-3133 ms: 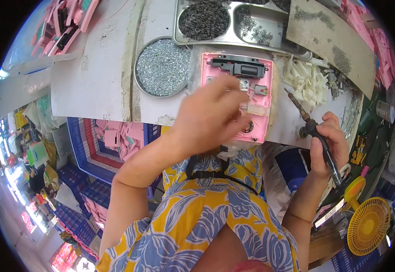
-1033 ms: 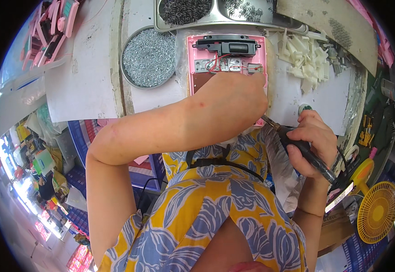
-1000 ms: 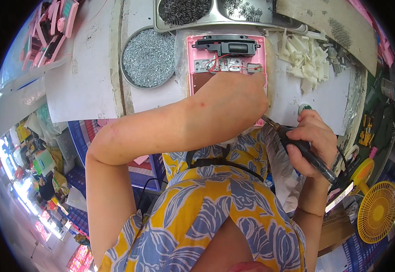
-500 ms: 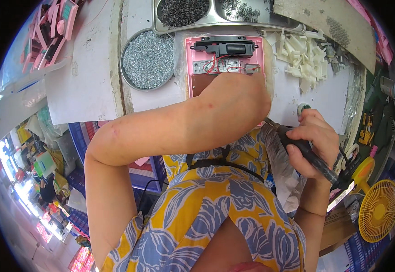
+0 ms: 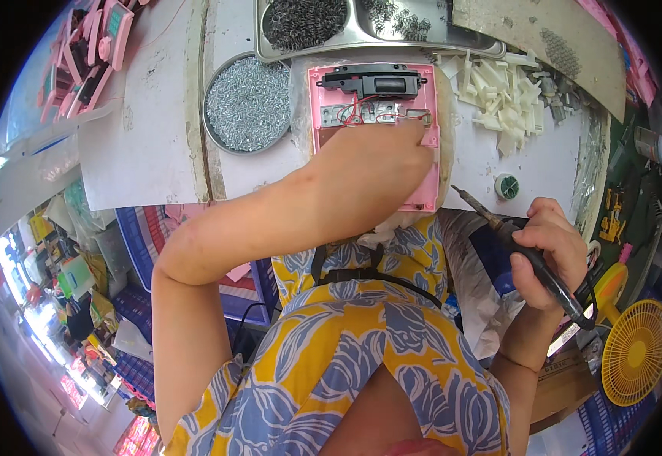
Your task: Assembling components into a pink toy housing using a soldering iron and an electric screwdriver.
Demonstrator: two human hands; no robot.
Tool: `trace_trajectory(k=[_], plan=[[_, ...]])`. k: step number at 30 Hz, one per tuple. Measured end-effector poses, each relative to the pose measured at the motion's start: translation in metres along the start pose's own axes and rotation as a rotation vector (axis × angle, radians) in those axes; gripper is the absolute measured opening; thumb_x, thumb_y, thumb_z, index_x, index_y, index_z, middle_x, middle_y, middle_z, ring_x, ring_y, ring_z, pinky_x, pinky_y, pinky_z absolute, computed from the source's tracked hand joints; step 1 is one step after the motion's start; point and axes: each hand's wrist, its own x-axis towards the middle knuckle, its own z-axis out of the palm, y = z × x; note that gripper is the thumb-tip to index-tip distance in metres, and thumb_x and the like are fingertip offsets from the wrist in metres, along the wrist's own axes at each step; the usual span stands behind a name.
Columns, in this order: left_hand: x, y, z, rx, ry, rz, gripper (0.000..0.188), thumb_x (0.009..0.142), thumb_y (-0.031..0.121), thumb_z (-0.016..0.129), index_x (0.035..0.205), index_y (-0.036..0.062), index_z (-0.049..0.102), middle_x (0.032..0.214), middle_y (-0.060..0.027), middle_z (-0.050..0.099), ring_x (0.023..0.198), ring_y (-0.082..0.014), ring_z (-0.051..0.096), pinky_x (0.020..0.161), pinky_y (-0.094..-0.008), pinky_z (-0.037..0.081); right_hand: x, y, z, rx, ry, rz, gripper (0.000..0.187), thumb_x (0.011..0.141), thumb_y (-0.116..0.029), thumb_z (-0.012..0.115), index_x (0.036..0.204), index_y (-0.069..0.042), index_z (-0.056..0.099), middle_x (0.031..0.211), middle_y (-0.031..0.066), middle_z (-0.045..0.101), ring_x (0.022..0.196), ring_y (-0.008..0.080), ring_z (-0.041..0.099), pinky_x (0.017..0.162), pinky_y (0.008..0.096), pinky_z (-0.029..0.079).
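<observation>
A pink plastic casing lies on the bench in front of me. It holds a black plastic module, metal contact plates and thin red wires. My left hand reaches across the casing with its fingers curled in by the right-hand contact; the fingertips and whatever they pinch are hidden. In my right hand, right of the casing, is a soldering iron, gripped by its dark handle, its tip pointing up and left, apart from the casing. A small solder spool stands just above the iron.
Left of the casing is a round metal dish of small screws. A steel tray with dark springs stands behind. White plastic parts are heaped at the right. More pink casings sit far left; a yellow fan is lower right.
My right hand has drawn back from the solder spool, uncovering it, and the iron's tip shows fully. My left hand has shifted slightly left, revealing more of the casing's lower right.
</observation>
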Motion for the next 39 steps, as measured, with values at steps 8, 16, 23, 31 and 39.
trace_trajectory(k=[8, 16, 23, 31, 39], plan=[[-0.020, -0.013, 0.025, -0.411, 0.263, -0.091, 0.015, 0.083, -0.003, 0.072, 0.096, 0.0024, 0.066, 0.092, -0.0095, 0.065, 0.074, -0.0209, 0.064, 0.062, -0.0325, 0.053, 0.002, 0.007, 0.002, 0.021, 0.050, -0.011, 0.023, 0.069, -0.007, 0.074, 0.088, 0.002, 0.066, 0.069, 0.0094, 0.060, 0.057, 0.0245, 0.051, 0.070, 0.0420, 0.047], [-0.016, -0.015, 0.026, -0.348, 0.254, -0.027, 0.017, 0.083, -0.001, 0.071, 0.098, 0.0044, 0.065, 0.090, -0.0082, 0.062, 0.075, -0.0246, 0.063, 0.061, -0.0342, 0.051, 0.004, 0.006, 0.000, 0.000, 0.037, -0.020, 0.022, 0.070, -0.008, 0.074, 0.088, 0.002, 0.066, 0.070, 0.0095, 0.062, 0.058, 0.0241, 0.051, 0.071, 0.0429, 0.048], [-0.015, -0.010, 0.023, -0.031, 0.098, 0.017, 0.021, 0.081, 0.008, 0.070, 0.099, 0.0081, 0.059, 0.095, -0.0064, 0.056, 0.083, -0.0252, 0.065, 0.062, -0.0379, 0.054, 0.009, 0.004, 0.008, 0.012, -0.015, -0.019, 0.021, 0.070, -0.011, 0.075, 0.087, -0.001, 0.067, 0.067, 0.0076, 0.058, 0.057, 0.0243, 0.052, 0.071, 0.0418, 0.049], [-0.012, -0.006, 0.017, 0.099, -0.004, 0.040, 0.023, 0.081, 0.010, 0.066, 0.102, 0.0067, 0.058, 0.105, -0.0064, 0.056, 0.087, -0.0237, 0.066, 0.064, -0.0356, 0.058, 0.015, 0.002, 0.023, 0.008, -0.067, -0.018, 0.018, 0.071, -0.012, 0.074, 0.086, -0.004, 0.067, 0.063, 0.0065, 0.055, 0.055, 0.0261, 0.051, 0.069, 0.0403, 0.049], [-0.012, -0.007, 0.015, 0.110, -0.014, 0.049, 0.025, 0.081, 0.010, 0.065, 0.105, 0.0047, 0.059, 0.111, -0.0080, 0.058, 0.089, -0.0238, 0.067, 0.065, -0.0352, 0.059, 0.017, 0.003, 0.028, 0.013, -0.078, -0.028, 0.018, 0.070, -0.010, 0.074, 0.086, -0.004, 0.067, 0.062, 0.0061, 0.054, 0.055, 0.0261, 0.050, 0.068, 0.0394, 0.048]])
